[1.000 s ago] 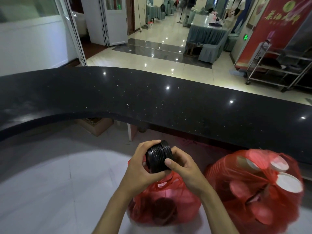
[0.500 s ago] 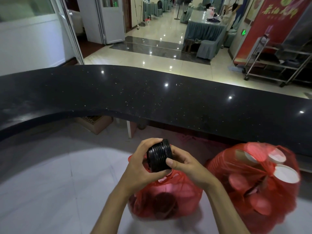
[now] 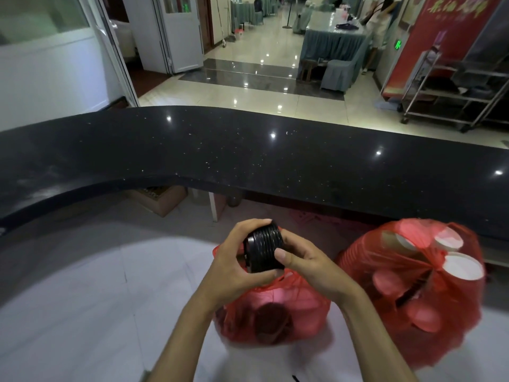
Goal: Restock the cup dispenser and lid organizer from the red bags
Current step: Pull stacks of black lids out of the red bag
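Above the red bag [image 3: 272,307], both hands [image 3: 275,260] clasp a black lid stack [image 3: 265,250], its axis lying sideways.

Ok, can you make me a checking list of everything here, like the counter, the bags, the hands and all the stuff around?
Surface: pale lower counter, bare on the left; black speckled upper ledge, bare, glossy.
Job's things: stack of black lids held on its side above the smaller red bag, which shows dark round shapes inside; bigger red bag to its right, full of paper cups. Dispenser and organizer: nothing seen.
Clutter: cardboard box under the ledge.
Hands: left hand and right hand both grip the lids.
Cables: nothing seen.
Surroundings: shiny tiled floor, draped table, metal trolley, red banner, white doors.
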